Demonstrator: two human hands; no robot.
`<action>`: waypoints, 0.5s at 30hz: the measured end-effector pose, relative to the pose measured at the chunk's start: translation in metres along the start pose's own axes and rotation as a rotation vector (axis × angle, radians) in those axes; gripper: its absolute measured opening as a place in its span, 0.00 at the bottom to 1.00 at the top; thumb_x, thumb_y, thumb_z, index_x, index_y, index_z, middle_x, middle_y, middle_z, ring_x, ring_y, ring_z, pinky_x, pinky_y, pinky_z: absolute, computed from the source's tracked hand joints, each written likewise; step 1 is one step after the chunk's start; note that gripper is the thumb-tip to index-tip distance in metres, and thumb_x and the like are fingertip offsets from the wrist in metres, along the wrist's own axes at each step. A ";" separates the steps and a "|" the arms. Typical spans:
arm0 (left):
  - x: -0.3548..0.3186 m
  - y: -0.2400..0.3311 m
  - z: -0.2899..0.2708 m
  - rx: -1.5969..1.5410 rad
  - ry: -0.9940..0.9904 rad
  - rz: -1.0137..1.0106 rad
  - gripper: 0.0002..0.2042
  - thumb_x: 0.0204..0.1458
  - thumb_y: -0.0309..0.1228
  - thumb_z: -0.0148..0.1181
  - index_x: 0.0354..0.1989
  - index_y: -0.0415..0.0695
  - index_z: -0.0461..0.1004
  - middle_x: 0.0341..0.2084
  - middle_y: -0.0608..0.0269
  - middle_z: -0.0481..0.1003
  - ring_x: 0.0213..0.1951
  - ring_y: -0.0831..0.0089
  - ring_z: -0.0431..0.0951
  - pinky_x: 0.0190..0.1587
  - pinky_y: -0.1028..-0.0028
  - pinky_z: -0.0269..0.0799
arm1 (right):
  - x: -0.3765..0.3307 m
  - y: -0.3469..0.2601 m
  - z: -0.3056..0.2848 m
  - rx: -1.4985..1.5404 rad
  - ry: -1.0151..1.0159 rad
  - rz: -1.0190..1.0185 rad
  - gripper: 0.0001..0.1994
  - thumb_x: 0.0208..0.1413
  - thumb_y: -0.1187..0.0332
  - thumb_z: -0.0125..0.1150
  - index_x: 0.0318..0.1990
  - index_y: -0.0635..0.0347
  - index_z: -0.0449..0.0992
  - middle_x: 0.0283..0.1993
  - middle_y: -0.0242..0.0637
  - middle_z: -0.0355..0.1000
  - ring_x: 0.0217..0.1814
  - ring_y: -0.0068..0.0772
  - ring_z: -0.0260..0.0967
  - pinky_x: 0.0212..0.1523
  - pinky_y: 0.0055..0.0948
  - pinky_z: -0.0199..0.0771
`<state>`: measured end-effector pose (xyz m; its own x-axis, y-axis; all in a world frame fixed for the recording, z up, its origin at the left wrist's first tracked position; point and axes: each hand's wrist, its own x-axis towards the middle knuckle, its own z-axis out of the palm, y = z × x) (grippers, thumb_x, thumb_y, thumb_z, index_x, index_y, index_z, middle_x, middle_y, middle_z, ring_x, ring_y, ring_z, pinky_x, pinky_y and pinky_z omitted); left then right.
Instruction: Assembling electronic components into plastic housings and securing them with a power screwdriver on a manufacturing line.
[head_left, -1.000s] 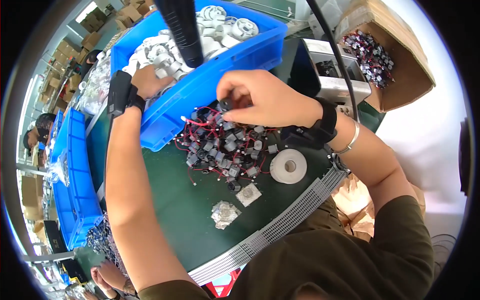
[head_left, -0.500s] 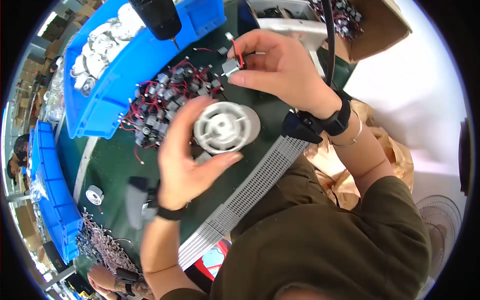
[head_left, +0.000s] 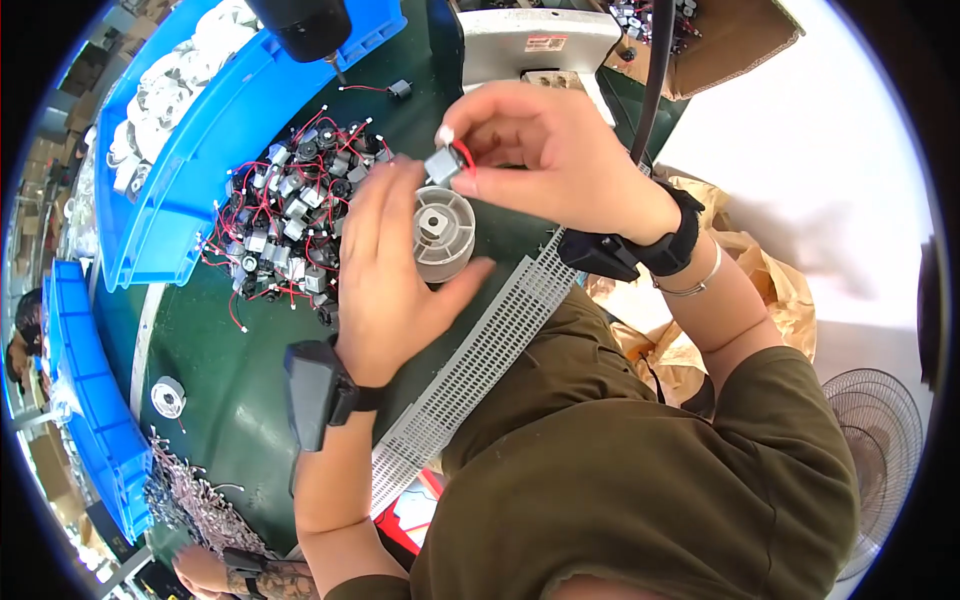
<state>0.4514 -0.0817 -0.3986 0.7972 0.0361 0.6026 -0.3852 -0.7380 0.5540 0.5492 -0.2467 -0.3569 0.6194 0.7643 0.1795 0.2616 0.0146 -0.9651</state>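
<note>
Between the thumb and fingertips of my right hand [head_left: 570, 160] is a small grey motor [head_left: 442, 166] with red wire and a white connector. The grip is a closed pinch. Just below the motor, a round white plastic housing [head_left: 455, 235] with spokes and a central hub faces up. My left hand [head_left: 390, 275] curves loosely around the housing's left side, thumb and fingers apart. Its fingers cover part of the rim; whether they press on it is hard to see. Beside these fingers lies a heap of small motors [head_left: 290, 215] with red wires on the green table [head_left: 235, 385].
A blue bin [head_left: 165, 235] of white parts stands far left, under a black power driver [head_left: 305, 30]. One white housing [head_left: 168, 397] sits at left near bundled wires [head_left: 205, 500]. A perforated strip [head_left: 470, 370] edges the table. A co-worker's hand [head_left: 200, 570] shows lower left.
My right hand has brought the motor down and left, closer to the housing. My left fingers have straightened upward toward it. The housing looks smaller and sits slightly higher in view.
</note>
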 end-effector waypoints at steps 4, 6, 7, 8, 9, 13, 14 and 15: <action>0.011 -0.001 -0.019 0.154 -0.186 -0.023 0.32 0.30 0.28 0.70 0.52 0.43 0.68 0.40 0.56 0.69 0.44 0.60 0.69 0.45 0.66 0.68 | -0.003 -0.002 -0.005 0.006 0.093 -0.078 0.16 0.48 0.82 0.61 0.46 0.67 0.68 0.44 0.33 0.68 0.44 0.21 0.68 0.46 0.21 0.72; 0.011 -0.008 -0.022 -0.097 -0.165 -0.104 0.32 0.32 0.26 0.69 0.53 0.44 0.68 0.41 0.57 0.68 0.44 0.64 0.69 0.45 0.69 0.68 | -0.004 -0.002 -0.005 0.028 0.125 -0.112 0.16 0.48 0.81 0.61 0.47 0.67 0.68 0.45 0.34 0.68 0.44 0.21 0.68 0.46 0.21 0.72; 0.011 -0.010 -0.020 -0.094 -0.169 -0.104 0.32 0.32 0.26 0.69 0.53 0.44 0.68 0.41 0.57 0.68 0.44 0.64 0.69 0.45 0.69 0.68 | -0.003 0.000 -0.006 0.037 0.143 -0.131 0.16 0.48 0.82 0.60 0.47 0.68 0.67 0.46 0.36 0.68 0.44 0.21 0.68 0.46 0.21 0.72; 0.011 -0.011 -0.015 -0.222 -0.138 -0.128 0.32 0.34 0.25 0.69 0.54 0.44 0.67 0.42 0.58 0.67 0.44 0.66 0.69 0.45 0.70 0.68 | -0.003 0.001 -0.005 0.042 0.145 -0.131 0.16 0.48 0.82 0.60 0.47 0.68 0.67 0.46 0.36 0.68 0.44 0.21 0.68 0.46 0.21 0.72; 0.011 -0.012 -0.009 -0.351 -0.099 -0.149 0.32 0.35 0.25 0.69 0.55 0.44 0.66 0.43 0.58 0.66 0.44 0.67 0.68 0.46 0.71 0.67 | -0.001 0.000 -0.005 0.050 0.168 -0.158 0.17 0.48 0.82 0.60 0.47 0.69 0.67 0.45 0.36 0.69 0.44 0.21 0.68 0.46 0.21 0.72; 0.019 -0.005 0.009 -0.377 -0.091 -0.144 0.30 0.38 0.26 0.69 0.54 0.43 0.65 0.45 0.56 0.63 0.45 0.65 0.68 0.47 0.68 0.67 | 0.000 0.001 -0.007 0.123 0.223 -0.209 0.16 0.48 0.83 0.60 0.46 0.69 0.68 0.43 0.36 0.70 0.44 0.22 0.69 0.45 0.22 0.72; 0.016 -0.009 0.009 -0.376 -0.090 -0.144 0.30 0.38 0.26 0.69 0.54 0.43 0.65 0.45 0.56 0.63 0.45 0.65 0.68 0.47 0.68 0.67 | 0.000 0.001 -0.008 0.149 0.233 -0.237 0.16 0.48 0.84 0.59 0.46 0.69 0.68 0.42 0.36 0.70 0.43 0.22 0.69 0.45 0.23 0.72; 0.011 -0.014 0.007 -0.361 -0.094 -0.135 0.30 0.37 0.25 0.69 0.52 0.42 0.65 0.45 0.57 0.63 0.45 0.65 0.68 0.48 0.68 0.66 | -0.002 -0.001 -0.007 0.163 0.242 -0.222 0.16 0.48 0.84 0.59 0.46 0.69 0.68 0.42 0.36 0.70 0.43 0.23 0.69 0.45 0.23 0.72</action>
<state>0.4688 -0.0758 -0.4038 0.8846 0.0422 0.4645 -0.3995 -0.4456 0.8012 0.5525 -0.2528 -0.3548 0.7231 0.5568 0.4088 0.2995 0.2805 -0.9119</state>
